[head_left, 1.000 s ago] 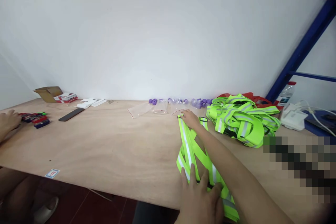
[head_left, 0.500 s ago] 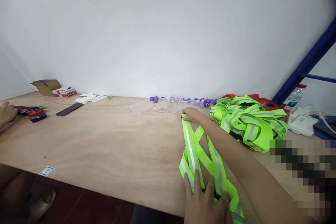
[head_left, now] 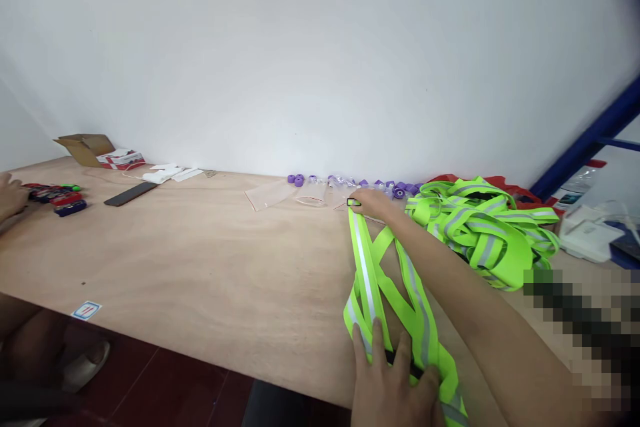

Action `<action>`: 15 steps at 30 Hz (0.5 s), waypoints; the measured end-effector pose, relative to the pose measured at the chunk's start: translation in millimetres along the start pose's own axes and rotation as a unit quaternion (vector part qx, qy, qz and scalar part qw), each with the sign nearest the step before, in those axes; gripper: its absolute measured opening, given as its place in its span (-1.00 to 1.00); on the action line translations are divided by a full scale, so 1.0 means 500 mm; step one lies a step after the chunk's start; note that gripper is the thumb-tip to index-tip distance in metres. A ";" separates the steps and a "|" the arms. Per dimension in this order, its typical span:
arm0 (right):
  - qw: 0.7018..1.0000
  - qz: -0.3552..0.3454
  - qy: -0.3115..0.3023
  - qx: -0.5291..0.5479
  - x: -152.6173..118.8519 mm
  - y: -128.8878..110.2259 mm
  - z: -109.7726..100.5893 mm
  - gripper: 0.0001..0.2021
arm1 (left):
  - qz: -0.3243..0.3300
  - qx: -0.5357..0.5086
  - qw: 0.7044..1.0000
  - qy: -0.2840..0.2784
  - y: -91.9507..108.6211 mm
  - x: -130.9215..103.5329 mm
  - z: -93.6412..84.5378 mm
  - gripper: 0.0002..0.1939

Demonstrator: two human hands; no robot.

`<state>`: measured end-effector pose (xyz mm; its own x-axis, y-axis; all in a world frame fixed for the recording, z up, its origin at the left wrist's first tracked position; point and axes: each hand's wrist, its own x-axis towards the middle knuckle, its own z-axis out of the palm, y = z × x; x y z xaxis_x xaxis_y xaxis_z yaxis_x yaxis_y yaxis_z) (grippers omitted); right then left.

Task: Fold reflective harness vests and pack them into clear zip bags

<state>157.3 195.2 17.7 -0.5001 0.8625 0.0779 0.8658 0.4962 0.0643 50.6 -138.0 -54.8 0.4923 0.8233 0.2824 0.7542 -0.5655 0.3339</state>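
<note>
A neon green reflective strap vest (head_left: 367, 267) with silver stripes and crossing bands is laid out in front of me. My right hand (head_left: 371, 205) reaches to its far end and pinches the strap by a small black buckle (head_left: 353, 202). Close to the table's front edge, my left hand (head_left: 393, 377) lies flat on the near part of the straps, fingers spread, beside a black band (head_left: 415, 369). Right of my forearm rests a tangled heap of similar green straps (head_left: 480, 230).
Clear plastic bags (head_left: 311, 192) and several purple rolls (head_left: 399, 191) line the wall. A red bag (head_left: 523, 195), a white adapter (head_left: 590, 233) and a bottle (head_left: 580, 183) are at right. Far left, another person's hand (head_left: 13, 197) is near coloured bundles (head_left: 57, 195).
The view has shifted slightly. At the far end, the strap's black buckle shows more fully by my right hand. My left hand stays on the near straps.
</note>
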 end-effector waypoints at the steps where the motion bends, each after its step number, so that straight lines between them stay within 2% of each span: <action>1: 1.000 -0.002 -0.002 0.004 -0.001 -0.002 0.007 -0.67 | -0.001 0.000 1.000 0.001 0.001 -0.001 0.001 -0.59; 7: 0.999 0.020 0.006 0.037 -0.028 -0.007 0.036 -0.67 | -0.005 0.007 1.000 0.014 0.003 -0.004 0.008 -0.60; 10: 0.996 0.062 0.032 0.051 -0.055 0.027 0.012 -0.64 | -0.016 0.003 1.000 0.013 0.006 -0.003 -0.003 -0.60; 15: 0.989 0.117 0.057 0.065 -0.137 0.080 -0.056 -0.70 | -0.023 -0.042 0.998 -0.039 0.010 0.002 -0.041 -0.60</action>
<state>225.7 153.4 42.7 -0.2787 0.9420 0.1868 0.9492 0.2998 -0.0957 45.9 -141.2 -34.2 0.4926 0.8481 0.1950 0.7397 -0.5261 0.4196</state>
